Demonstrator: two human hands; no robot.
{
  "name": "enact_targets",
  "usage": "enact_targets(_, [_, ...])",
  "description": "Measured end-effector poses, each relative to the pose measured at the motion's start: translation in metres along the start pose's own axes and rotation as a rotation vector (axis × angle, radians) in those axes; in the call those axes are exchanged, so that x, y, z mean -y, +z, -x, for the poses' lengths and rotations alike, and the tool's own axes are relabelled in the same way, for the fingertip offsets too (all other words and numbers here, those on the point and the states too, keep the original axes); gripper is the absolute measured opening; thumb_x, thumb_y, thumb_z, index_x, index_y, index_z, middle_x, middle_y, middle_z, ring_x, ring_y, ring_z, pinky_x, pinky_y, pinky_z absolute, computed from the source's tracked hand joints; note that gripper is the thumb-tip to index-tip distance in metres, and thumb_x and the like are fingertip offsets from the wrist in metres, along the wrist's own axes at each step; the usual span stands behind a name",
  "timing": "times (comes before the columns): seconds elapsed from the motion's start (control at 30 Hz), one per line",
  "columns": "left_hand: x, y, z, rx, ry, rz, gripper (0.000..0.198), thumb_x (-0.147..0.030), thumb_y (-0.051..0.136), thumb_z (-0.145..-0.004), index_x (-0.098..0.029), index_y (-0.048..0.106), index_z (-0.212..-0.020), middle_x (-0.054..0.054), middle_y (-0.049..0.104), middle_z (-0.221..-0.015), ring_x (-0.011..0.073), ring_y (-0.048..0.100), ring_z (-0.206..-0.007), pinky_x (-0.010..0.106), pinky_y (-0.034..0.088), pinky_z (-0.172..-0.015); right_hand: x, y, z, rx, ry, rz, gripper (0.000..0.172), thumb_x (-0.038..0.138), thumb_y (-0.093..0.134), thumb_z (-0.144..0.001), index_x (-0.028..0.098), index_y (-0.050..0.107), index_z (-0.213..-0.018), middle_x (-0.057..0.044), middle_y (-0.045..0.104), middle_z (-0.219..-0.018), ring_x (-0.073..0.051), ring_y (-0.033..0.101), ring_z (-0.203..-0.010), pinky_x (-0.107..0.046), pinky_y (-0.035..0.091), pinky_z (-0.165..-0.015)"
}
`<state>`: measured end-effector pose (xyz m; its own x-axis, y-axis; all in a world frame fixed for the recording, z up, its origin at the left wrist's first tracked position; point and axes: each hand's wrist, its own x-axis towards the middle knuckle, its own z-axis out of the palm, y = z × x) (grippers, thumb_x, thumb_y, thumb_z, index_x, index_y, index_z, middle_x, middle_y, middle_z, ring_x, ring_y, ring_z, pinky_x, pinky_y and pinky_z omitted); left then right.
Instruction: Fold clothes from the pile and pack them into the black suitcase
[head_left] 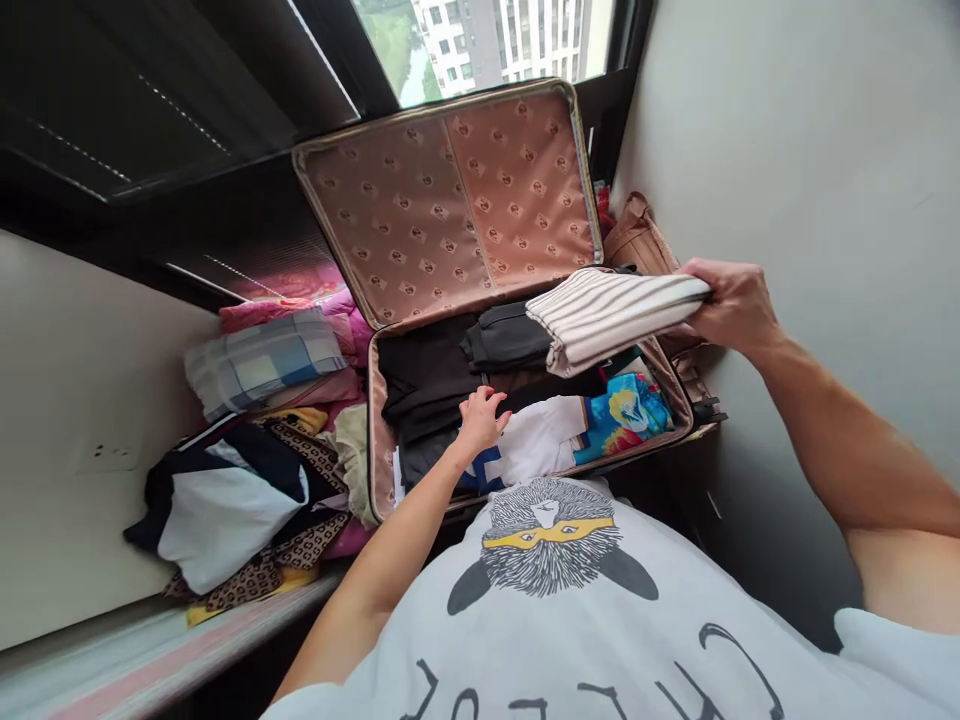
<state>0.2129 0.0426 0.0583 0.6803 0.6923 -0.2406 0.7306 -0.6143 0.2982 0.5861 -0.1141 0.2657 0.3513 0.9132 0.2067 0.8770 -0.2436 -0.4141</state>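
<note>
My right hand (731, 303) grips a folded striped cloth (611, 315) and holds it flat above the right side of an open suitcase (379, 420). My left hand (480, 420) rests with fingers spread on the clothes inside, touching dark folded garments (427, 385) beside a white garment (544, 440). A blue, yellow-patterned garment (626, 410) lies in the suitcase's right corner, under the striped cloth. The suitcase lid (457, 200) stands open, lined in brown patterned fabric.
A heap of loose clothes (247, 480) with a checked folded piece (262, 360) lies left of the suitcase. A brown bag (637, 240) sits behind the suitcase against the right wall. A window (487, 40) is beyond the lid.
</note>
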Motion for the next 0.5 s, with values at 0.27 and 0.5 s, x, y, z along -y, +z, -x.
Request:
enact_targets(0.27, [0.065,-0.012,-0.018,-0.017,-0.245,-0.111,0.073,-0.045,0.067,-0.092,-0.016,0.044,-0.155,0.024,0.038,-0.163,0.0401,0.033,-0.15,0.055,0.029,-0.119,-0.002,0.078,0.086,0.677,-0.207,0.271,0.027,0.008,0.051,-0.078,0.022,0.07,-0.09,-0.012,0.074,-0.1,-0.028,0.068,-0.099,-0.038,0.05,-0.086])
enact_targets(0.5, [0.051,-0.041,-0.056,0.128,-0.093,-0.181,0.072,-0.048,0.075,-0.085,-0.016,0.055,-0.146,0.025,0.05,-0.152,0.0426,0.049,-0.138,0.059,0.03,-0.117,-0.018,0.121,0.129,0.851,-0.155,0.257,0.033,0.003,0.046,-0.081,0.022,0.07,-0.092,-0.009,0.076,-0.102,-0.026,0.07,-0.101,-0.032,0.046,-0.08])
